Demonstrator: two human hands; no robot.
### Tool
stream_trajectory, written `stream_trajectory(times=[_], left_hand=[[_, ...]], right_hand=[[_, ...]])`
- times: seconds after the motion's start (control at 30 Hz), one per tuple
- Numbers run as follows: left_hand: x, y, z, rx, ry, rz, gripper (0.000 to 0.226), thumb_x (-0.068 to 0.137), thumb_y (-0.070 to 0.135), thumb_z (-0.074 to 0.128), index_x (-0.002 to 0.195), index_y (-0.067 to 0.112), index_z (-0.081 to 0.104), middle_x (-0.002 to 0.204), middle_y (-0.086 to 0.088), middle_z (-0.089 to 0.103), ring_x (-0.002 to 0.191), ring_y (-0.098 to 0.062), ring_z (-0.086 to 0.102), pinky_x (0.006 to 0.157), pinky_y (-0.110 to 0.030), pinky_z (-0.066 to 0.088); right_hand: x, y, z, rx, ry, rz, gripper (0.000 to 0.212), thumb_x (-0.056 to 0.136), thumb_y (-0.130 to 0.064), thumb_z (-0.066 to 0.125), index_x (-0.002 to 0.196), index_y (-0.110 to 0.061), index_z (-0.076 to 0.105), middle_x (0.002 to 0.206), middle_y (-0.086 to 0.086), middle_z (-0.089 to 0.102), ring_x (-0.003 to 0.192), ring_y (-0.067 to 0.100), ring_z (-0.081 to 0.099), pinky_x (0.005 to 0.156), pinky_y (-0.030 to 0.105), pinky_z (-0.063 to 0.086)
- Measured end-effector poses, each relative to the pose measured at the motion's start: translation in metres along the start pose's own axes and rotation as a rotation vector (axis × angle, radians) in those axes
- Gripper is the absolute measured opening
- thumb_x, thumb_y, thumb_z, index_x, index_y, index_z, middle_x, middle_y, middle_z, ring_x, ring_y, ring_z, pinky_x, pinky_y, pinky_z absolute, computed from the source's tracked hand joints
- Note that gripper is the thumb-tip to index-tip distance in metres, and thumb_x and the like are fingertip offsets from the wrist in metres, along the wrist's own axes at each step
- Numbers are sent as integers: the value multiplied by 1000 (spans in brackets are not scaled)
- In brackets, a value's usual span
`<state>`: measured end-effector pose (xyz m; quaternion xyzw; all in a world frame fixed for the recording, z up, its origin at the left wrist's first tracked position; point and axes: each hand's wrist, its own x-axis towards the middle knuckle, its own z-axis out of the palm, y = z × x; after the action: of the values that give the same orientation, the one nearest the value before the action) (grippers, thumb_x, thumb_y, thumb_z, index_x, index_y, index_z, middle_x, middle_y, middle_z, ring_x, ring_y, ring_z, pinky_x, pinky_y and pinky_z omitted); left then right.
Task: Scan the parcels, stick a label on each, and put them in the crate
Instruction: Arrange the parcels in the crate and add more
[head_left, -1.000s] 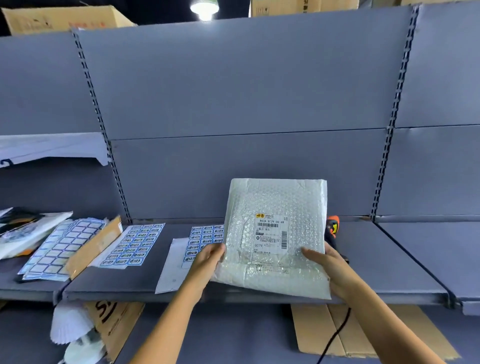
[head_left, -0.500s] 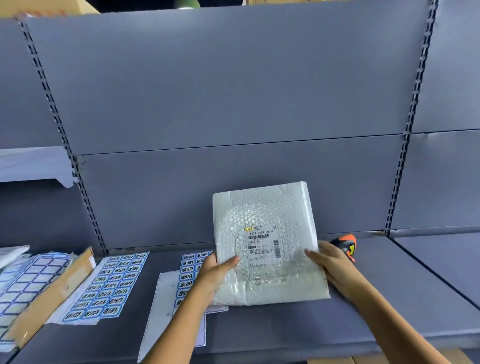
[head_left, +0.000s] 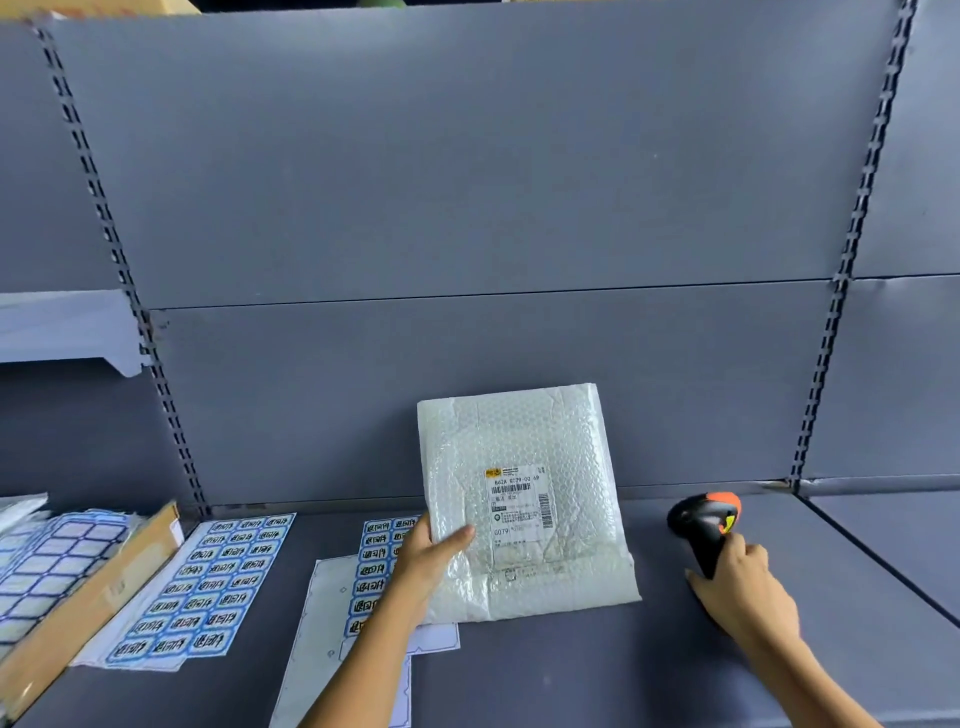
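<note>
Bubble-wrap parcel (head_left: 524, 457) propped at a tilt midway along the shelf (head_left: 571, 675), near its back edge, lower edge resting on the surface, shipping label (head_left: 517, 512) facing out. Pinched at its left edge by the left hand (head_left: 434, 561) alone, thumb on the front. Right hand (head_left: 743, 592) well apart to the right, curled round the handle of the barcode scanner (head_left: 701, 525).

Risks, as judged:
- Sagging or sliding of the parcel under a one-sided pinch on slick wrap, throwing the barcode off angle.
- Misread from glare on the bubbles over the label.
- Scuffing of the sticker sheet (head_left: 374, 571) under the left wrist.

Against half a second ago: no longer steadied on both sides. Right hand gone from the parcel's right edge to the scanner. Left grip and parcel position much as before.
</note>
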<state>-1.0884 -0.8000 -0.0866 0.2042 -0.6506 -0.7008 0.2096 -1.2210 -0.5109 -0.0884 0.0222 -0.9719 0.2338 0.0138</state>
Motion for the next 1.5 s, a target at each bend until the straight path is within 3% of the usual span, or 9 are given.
stream_trajectory(times=[0.13, 0.23, 0.4, 0.5, 0.6, 1.1, 1.2, 1.37, 1.5], left_hand=[[4, 0, 1, 15, -19, 4, 40, 81, 12, 70, 117, 17, 53, 107, -1, 64, 92, -11, 62, 70, -18, 49], [7, 2, 3, 27, -30, 4, 36, 83, 11, 68, 113, 20, 51, 101, 3, 63, 85, -4, 60, 59, -10, 48], [11, 4, 6, 29, -31, -17, 54, 77, 23, 74, 125, 14, 50, 124, -2, 60, 107, -18, 60, 92, -33, 49], [8, 6, 5, 32, -56, -12, 36, 83, 18, 69, 115, 22, 54, 114, 1, 65, 96, -11, 62, 79, -24, 50], [6, 8, 4, 64, -64, 3, 39, 83, 24, 70, 117, 23, 53, 114, 4, 64, 98, -9, 60, 86, -30, 45], [12, 5, 2, 54, -92, 24, 33, 86, 20, 67, 115, 27, 52, 106, 9, 62, 90, 1, 57, 71, -19, 43], [13, 5, 3, 54, -86, 2, 39, 85, 21, 68, 120, 25, 50, 110, 9, 61, 99, -9, 58, 88, -30, 41], [14, 6, 3, 9, -52, -24, 77, 73, 33, 77, 137, 11, 41, 136, -1, 51, 124, -22, 48, 105, -40, 37], [13, 7, 4, -18, -59, -33, 59, 81, 21, 72, 132, 16, 44, 129, 2, 53, 117, -20, 50, 101, -37, 36]], right_hand=[[-7, -5, -16, 459, 63, -7, 11, 85, -14, 56, 89, -7, 51, 82, 17, 59, 73, 33, 54, 66, 41, 44], [-38, -25, -25, 740, 45, -127, 15, 87, -11, 57, 99, -19, 54, 73, 10, 62, 56, 24, 52, 49, 30, 41], [-94, -64, -24, 1112, -224, -265, 13, 93, -14, 56, 104, -22, 58, 60, 2, 52, 50, 12, 43, 44, 23, 35], [-119, -81, -26, 1219, -364, -281, 10, 96, -27, 52, 105, -25, 57, 67, 5, 49, 50, 12, 43, 42, 21, 34], [-131, -92, -26, 1229, -389, -284, 14, 98, -29, 48, 107, -23, 56, 74, 8, 48, 49, 11, 44, 42, 19, 34], [-130, -99, -30, 1195, -383, -306, 12, 98, -27, 48, 104, -21, 56, 72, 8, 50, 49, 9, 46, 42, 18, 35], [-118, -91, -32, 1159, -308, -298, 10, 97, -28, 50, 103, -25, 58, 66, 5, 53, 51, 11, 46, 44, 21, 36], [-58, -69, -46, 848, 1, -321, 10, 97, -24, 51, 107, -23, 52, 79, 7, 59, 63, 20, 54, 49, 27, 39], [3, -47, -42, 476, 65, -305, 5, 91, -14, 47, 91, -11, 43, 90, 15, 49, 72, 27, 43, 55, 31, 30]])
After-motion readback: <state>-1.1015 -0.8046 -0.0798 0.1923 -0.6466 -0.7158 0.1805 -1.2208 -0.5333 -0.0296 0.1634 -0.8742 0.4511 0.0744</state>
